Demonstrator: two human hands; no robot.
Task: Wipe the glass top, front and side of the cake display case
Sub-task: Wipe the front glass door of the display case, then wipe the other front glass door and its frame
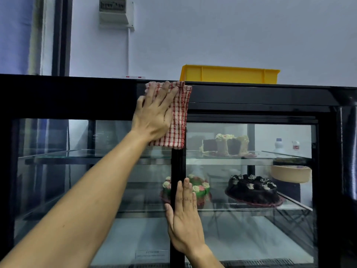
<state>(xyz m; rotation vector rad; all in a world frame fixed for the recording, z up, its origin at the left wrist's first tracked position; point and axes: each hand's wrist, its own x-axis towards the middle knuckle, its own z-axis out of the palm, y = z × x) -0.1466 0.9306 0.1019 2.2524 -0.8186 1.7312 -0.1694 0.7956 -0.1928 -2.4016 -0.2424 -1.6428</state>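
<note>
red checked cloth [178,115] under flat left hand [154,115], 12 o'clock on glass case [251,190]. right hand [185,215] flat, released, holds nothing. hard push up could bump yellow tray [229,76] off.

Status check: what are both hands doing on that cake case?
Left hand flat, pressing checked cloth on upper front. Right hand flat on centre post. Yellow tray sits on top.

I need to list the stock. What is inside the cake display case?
Inside the cake display case: cut cake slices and bottles above; a green cake, partly behind the black post, a chocolate cake and a beige bowl below.
</note>
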